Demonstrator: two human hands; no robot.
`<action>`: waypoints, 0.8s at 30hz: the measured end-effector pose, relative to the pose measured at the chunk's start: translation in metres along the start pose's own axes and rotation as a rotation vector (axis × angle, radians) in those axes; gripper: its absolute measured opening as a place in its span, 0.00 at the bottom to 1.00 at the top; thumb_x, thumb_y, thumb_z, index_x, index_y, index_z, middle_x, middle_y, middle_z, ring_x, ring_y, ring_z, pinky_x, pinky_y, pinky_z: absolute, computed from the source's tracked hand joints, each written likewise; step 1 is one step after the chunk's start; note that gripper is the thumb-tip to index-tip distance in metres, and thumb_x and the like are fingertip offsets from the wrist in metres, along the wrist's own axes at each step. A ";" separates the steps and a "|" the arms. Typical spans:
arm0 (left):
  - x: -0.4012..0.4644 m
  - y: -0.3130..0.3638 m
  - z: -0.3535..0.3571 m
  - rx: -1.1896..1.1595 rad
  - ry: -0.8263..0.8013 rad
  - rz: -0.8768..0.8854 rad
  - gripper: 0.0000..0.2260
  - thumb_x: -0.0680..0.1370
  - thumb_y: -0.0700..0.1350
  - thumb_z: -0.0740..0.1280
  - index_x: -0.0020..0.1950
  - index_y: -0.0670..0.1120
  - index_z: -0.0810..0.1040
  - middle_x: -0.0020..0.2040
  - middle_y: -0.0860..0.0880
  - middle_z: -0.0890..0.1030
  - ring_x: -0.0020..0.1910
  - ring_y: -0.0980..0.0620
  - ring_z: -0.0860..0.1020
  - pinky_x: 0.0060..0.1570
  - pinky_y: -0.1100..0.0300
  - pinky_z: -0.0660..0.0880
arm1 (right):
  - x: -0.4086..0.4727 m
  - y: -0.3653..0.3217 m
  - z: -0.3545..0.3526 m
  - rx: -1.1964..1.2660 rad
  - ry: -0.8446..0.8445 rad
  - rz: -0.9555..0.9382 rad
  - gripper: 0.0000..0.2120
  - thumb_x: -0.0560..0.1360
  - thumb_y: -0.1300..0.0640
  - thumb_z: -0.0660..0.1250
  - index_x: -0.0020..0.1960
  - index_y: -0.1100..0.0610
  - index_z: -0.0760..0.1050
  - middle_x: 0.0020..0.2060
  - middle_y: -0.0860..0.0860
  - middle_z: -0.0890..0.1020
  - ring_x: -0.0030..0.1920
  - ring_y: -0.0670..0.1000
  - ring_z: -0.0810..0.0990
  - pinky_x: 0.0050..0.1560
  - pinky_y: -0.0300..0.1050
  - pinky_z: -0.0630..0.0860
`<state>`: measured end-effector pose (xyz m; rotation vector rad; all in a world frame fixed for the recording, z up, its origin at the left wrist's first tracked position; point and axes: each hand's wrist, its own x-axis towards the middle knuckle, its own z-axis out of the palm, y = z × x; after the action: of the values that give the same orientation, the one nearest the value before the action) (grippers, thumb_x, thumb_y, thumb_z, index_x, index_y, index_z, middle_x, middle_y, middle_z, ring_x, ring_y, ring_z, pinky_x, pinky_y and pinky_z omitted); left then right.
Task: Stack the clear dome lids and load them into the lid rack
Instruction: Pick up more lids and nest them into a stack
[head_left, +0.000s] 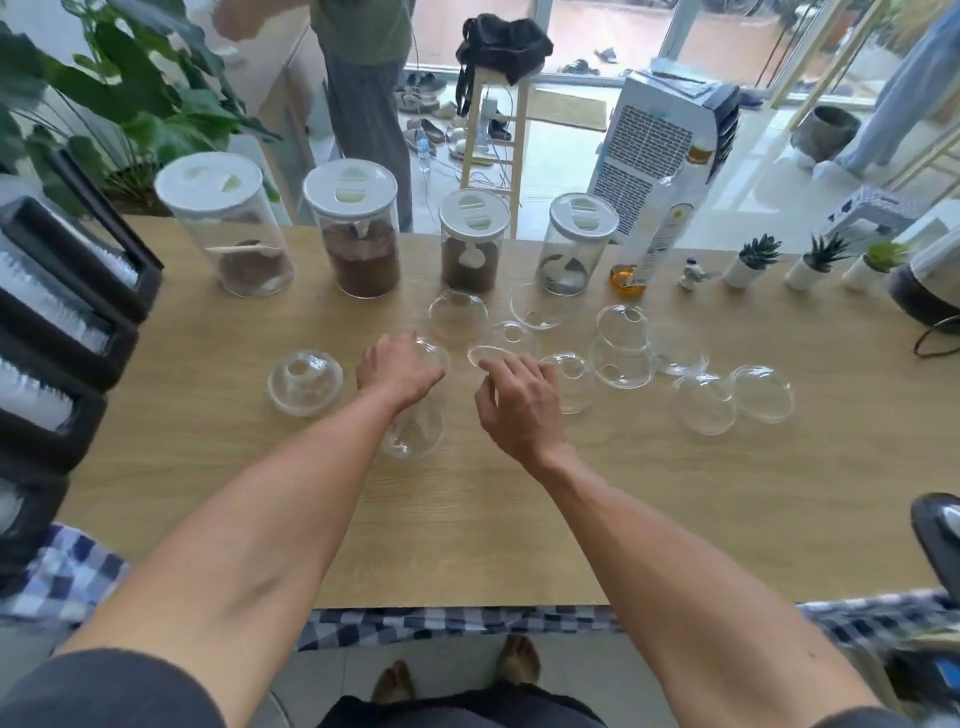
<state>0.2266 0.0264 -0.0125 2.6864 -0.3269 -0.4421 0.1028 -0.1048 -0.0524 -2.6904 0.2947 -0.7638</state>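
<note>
Several clear dome lids lie scattered over the wooden table (519, 519). A short stack of dome lids (305, 383) stands at the left of the group. My left hand (397, 370) reaches over one dome lid (435, 354), its fingers curled round it. Another lid (414, 435) lies under my left wrist. My right hand (519, 402) hovers with loosely curled fingers, the index fingertip touching the rim of a tilted lid (485, 355); no grip shows. The black lid rack (78, 332), with rows of stacked lids in it, stands at the left edge.
Along the back of the table stand several lidded jars (363, 234), a bottle (649, 244), a small figurine and three small potted plants (753, 262). More loose lids (727, 397) lie to the right. A person stands beyond the table near a stool.
</note>
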 end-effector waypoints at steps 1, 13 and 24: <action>-0.001 0.001 -0.004 -0.018 0.024 -0.001 0.30 0.72 0.59 0.70 0.72 0.50 0.74 0.67 0.40 0.77 0.67 0.38 0.76 0.63 0.49 0.74 | 0.010 -0.004 -0.005 0.094 0.022 0.053 0.12 0.75 0.60 0.64 0.57 0.56 0.82 0.48 0.50 0.86 0.49 0.54 0.82 0.53 0.53 0.72; -0.010 -0.075 -0.069 -0.123 0.293 -0.152 0.33 0.67 0.61 0.75 0.68 0.48 0.74 0.64 0.44 0.79 0.64 0.39 0.77 0.61 0.49 0.75 | 0.100 -0.055 0.010 1.022 -0.029 0.806 0.06 0.81 0.60 0.68 0.52 0.52 0.83 0.44 0.49 0.85 0.43 0.47 0.81 0.43 0.41 0.79; -0.022 -0.129 -0.041 -0.223 0.225 -0.184 0.33 0.71 0.60 0.74 0.73 0.48 0.72 0.68 0.45 0.78 0.67 0.42 0.76 0.60 0.51 0.74 | 0.107 -0.096 0.042 1.242 -0.253 0.972 0.08 0.80 0.69 0.65 0.49 0.57 0.78 0.35 0.53 0.78 0.34 0.48 0.77 0.45 0.49 0.82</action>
<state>0.2412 0.1628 -0.0248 2.5233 0.0330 -0.2094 0.2251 -0.0356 -0.0011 -1.1985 0.6850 -0.1429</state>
